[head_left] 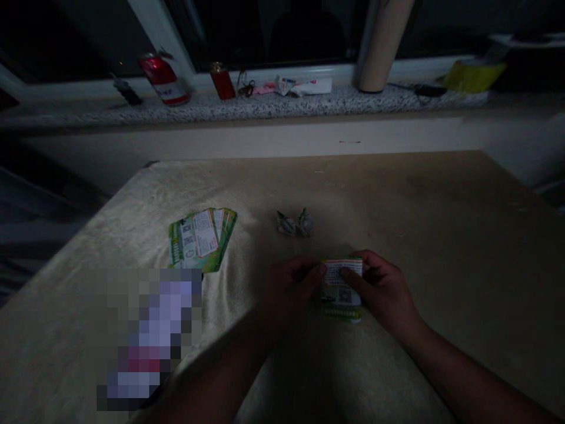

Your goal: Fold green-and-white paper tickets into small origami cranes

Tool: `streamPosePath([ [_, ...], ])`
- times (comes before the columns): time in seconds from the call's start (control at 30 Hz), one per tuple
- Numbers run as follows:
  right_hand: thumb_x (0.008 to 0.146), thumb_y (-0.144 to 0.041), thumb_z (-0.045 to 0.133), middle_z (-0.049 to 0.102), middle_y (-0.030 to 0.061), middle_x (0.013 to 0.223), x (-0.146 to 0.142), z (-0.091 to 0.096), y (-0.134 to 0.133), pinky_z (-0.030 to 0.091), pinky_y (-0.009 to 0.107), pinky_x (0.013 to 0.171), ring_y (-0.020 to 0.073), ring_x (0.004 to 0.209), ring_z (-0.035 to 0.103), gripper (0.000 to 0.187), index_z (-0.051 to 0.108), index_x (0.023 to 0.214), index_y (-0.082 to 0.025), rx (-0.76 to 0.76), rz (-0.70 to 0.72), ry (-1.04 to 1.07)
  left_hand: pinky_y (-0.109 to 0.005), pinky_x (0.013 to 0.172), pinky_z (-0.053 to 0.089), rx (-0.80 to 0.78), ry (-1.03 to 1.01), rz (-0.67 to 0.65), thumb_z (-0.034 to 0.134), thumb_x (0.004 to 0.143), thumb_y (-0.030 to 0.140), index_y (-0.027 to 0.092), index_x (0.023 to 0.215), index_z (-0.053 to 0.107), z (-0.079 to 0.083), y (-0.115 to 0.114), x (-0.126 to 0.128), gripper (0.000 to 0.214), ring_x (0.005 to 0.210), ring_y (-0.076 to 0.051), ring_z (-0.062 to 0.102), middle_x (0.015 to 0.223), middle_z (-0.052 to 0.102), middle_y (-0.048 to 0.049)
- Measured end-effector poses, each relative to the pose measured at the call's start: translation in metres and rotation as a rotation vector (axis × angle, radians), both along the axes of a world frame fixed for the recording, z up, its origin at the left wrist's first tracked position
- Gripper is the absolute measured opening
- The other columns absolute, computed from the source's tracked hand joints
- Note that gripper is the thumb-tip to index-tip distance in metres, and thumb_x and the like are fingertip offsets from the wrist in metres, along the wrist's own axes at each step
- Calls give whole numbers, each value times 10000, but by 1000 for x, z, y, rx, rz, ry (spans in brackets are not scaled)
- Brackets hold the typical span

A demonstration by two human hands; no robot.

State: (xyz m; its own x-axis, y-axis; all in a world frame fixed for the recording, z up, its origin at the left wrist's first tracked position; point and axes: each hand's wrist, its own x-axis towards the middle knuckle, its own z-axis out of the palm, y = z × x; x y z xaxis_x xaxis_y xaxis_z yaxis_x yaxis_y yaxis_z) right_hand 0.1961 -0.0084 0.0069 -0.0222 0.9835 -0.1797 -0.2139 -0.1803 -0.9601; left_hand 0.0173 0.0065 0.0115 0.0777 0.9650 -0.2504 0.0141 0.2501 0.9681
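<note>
Both of my hands hold one flat green-and-white printed packet (341,297) above the table, with small text and a square code facing up. My left hand (293,285) pinches its upper left edge, the thumb on top. From the right, my right hand (384,288) grips it with the thumb across the printed face and the fingers behind. Beyond my hands lie two small crumpled or folded pieces, a left piece (286,224) and a right piece (305,222), side by side. To the left rests a fanned stack of similar green packets (198,238).
A pixelated object (154,335) lies at the table's left front. On the granite sill (198,112) behind the table (432,224) stand a red can (163,79), a red lighter-like object (222,81), a cardboard tube (384,47) and a yellow item (472,76). The room is dim.
</note>
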Motion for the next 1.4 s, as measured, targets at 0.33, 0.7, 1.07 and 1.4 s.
streamPosePath([
  [0.33,750,-394,862,726,-5,678,0,0,1,527,241,544,135,575,655,266,675,786,-208,28,-10,-51,-259,663,587,12,-21,-13,779,795,373,164,879,801,-1,-2,0,226,716,-183,734,808,804,-51],
  [0.7,733,-420,879,736,0,697,-1,4,1,538,255,558,148,592,667,293,677,778,-212,8,-4,-26,-253,639,573,19,12,0,777,783,372,157,857,794,3,-1,1,228,699,-183,721,773,792,-43],
  [1.07,728,-442,871,732,4,701,-2,4,0,554,268,560,153,591,669,312,661,772,-216,6,-12,-34,-242,640,565,32,34,-12,766,807,369,163,848,793,-1,-2,0,211,692,-169,711,768,785,-37],
  [1.4,723,-459,870,716,-2,677,-3,6,1,535,264,542,150,577,653,329,646,744,-219,26,-11,-41,-259,673,576,21,10,-9,768,809,375,164,866,795,1,-3,0,220,721,-183,728,796,796,-47],
])
